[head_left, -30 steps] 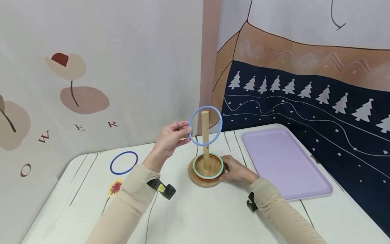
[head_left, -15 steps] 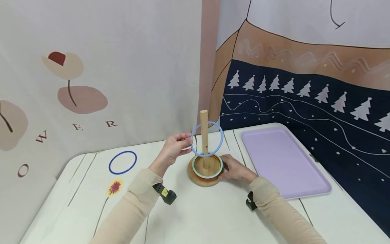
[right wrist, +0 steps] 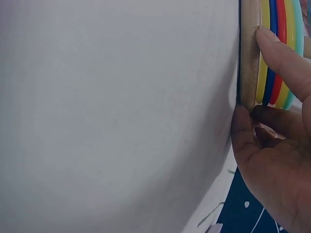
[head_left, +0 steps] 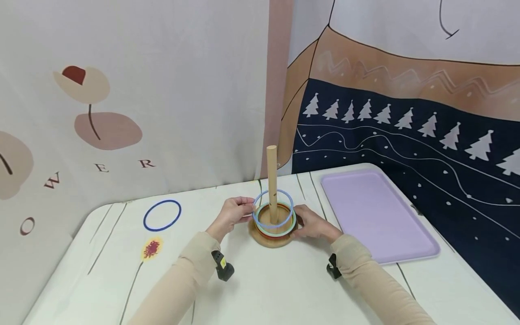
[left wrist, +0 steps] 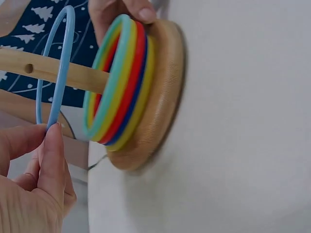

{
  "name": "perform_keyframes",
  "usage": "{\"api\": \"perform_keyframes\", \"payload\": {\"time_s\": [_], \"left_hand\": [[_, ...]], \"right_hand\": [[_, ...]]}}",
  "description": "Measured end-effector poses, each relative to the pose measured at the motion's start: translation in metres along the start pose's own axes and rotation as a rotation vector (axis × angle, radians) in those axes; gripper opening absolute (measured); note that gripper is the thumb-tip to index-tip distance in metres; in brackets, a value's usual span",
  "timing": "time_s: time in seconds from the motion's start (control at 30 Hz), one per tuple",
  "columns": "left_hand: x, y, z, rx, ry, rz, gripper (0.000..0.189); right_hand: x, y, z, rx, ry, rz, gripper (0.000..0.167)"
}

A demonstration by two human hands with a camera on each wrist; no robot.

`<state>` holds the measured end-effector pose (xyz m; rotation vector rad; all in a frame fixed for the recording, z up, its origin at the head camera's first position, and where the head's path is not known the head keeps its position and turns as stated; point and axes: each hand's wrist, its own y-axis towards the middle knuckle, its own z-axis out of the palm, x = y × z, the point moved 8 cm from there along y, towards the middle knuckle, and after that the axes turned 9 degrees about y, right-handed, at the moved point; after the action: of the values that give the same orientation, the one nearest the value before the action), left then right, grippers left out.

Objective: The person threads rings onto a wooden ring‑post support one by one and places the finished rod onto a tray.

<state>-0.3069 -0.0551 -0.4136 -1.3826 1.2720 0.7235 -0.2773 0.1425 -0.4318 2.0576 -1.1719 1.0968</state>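
Note:
A wooden ring stand with an upright post stands on the table. Around the foot of its post lie several stacked rings in yellow, dark blue and red, with a mint-green one on top. My left hand pinches a light blue ring between thumb and fingers. This ring encircles the post, tilted, a little above the stack. On the right side, my right hand grips the rim of the round wooden base, its thumb and fingers at the edge.
A dark blue ring lies flat on the table at the left, beyond a printed flower. To the right is a lilac tray. Printed curtains hang behind the table.
My left hand has lowered the light blue ring down the post, from near its top to just above the stack. My right hand has kept its grip on the base.

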Motion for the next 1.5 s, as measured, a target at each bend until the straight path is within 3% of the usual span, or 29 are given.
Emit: {"api": "perform_keyframes", "payload": {"time_s": [0.27, 0.63, 1.1, 1.5], "left_hand": [[0.008, 0.004, 0.007, -0.003, 0.053, 0.001, 0.023], [0.010, 0.007, 0.012, -0.035, 0.141, -0.020, 0.020], [0.007, 0.010, 0.013, -0.062, 0.192, -0.012, 0.018], [0.009, 0.008, 0.012, -0.070, 0.211, 0.007, 0.016]], "right_hand": [[0.003, 0.000, 0.000, 0.006, -0.013, -0.048, 0.060], [-0.003, 0.001, 0.000, -0.003, 0.013, 0.034, 0.064], [-0.004, 0.000, -0.001, -0.008, 0.011, 0.063, 0.061], [-0.003, 0.001, -0.001, -0.011, 0.011, 0.033, 0.062]]}}
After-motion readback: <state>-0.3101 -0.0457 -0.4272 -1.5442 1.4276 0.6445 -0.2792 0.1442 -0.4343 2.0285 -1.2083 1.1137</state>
